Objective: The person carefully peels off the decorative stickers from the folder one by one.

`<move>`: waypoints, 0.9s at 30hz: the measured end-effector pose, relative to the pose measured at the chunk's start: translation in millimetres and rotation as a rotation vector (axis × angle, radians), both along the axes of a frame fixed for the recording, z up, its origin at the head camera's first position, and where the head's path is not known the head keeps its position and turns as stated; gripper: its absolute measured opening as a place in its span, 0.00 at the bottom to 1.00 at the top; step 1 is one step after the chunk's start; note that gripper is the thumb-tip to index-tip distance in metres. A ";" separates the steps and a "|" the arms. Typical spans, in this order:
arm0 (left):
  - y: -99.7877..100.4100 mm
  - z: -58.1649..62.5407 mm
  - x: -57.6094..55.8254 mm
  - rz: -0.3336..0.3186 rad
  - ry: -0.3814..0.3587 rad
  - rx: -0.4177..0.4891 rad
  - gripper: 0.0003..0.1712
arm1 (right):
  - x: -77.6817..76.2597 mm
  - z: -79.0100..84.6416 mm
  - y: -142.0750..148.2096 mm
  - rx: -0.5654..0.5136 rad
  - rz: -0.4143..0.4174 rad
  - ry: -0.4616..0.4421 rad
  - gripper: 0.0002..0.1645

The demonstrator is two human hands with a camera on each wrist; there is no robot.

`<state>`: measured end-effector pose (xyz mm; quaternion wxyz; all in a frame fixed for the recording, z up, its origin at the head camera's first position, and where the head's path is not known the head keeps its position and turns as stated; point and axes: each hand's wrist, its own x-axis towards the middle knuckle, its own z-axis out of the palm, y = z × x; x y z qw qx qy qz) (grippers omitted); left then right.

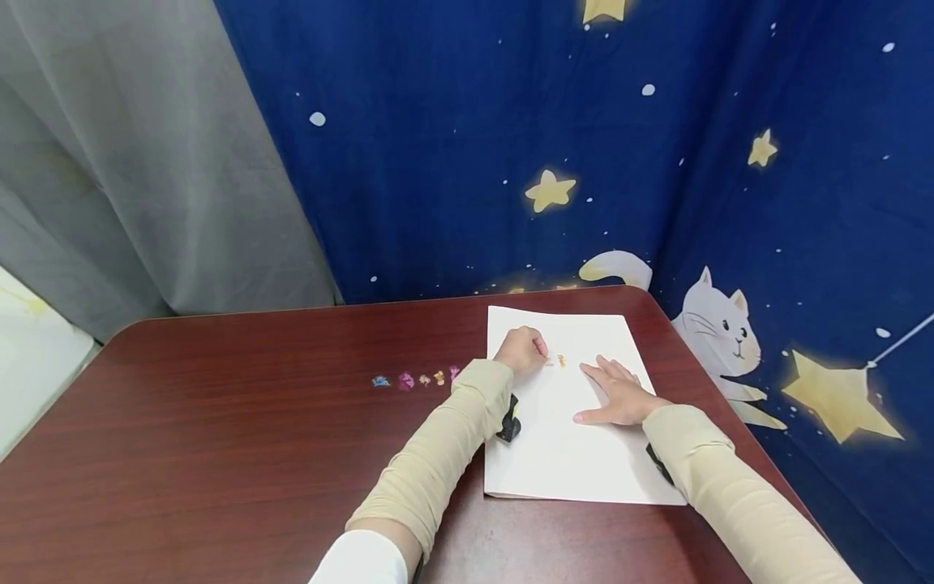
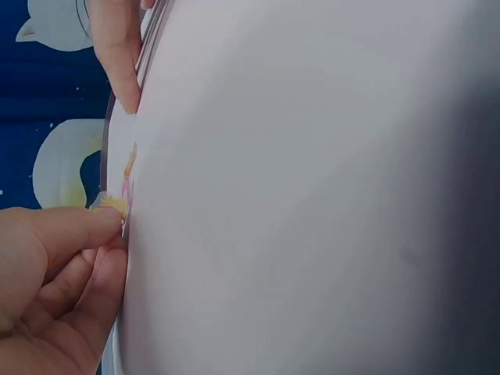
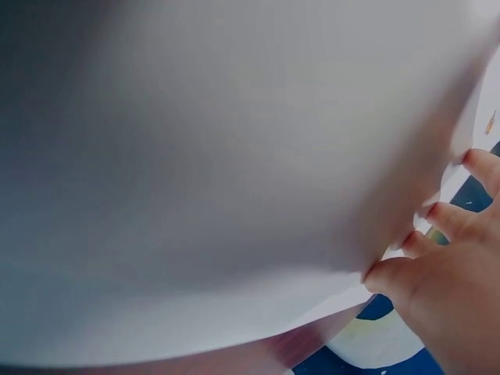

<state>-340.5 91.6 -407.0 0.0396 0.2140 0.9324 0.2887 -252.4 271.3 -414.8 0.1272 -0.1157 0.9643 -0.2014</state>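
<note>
Low over a white sheet of paper (image 1: pixel 569 462), my left hand (image 1: pixel 522 350) pinches a small yellow sticker (image 2: pixel 113 203) with a clear edge between thumb and forefinger. Just beyond those fingertips, a small orange sticker (image 1: pixel 562 360) lies on the paper, with a bit of pink beside it. My right hand (image 1: pixel 619 395) rests on the sheet to the right, its fingers spread and fairly straight. In the right wrist view, the right fingertips (image 3: pixel 473 156) press on the paper.
Several small colourful stickers, among them a blue one (image 1: pixel 381 380) and a purple one (image 1: pixel 406 380), lie in a row on the brown table (image 1: pixel 241 430) left of the paper. Behind the table hang a blue star-patterned curtain (image 1: pixel 452 146) and a grey curtain (image 1: pixel 168 162).
</note>
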 end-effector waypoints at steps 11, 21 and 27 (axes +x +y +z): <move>-24.9 8.8 1.4 -0.025 -0.117 0.068 0.04 | -0.1 2.3 -3.1 0.015 0.007 0.001 0.57; -72.7 21.0 -1.0 -0.031 -0.246 0.212 0.05 | -1.5 2.3 -2.2 -0.014 0.007 0.015 0.57; -108.3 22.5 -4.6 -0.025 -0.227 0.236 0.04 | -4.8 -1.3 -2.5 0.000 0.012 0.027 0.57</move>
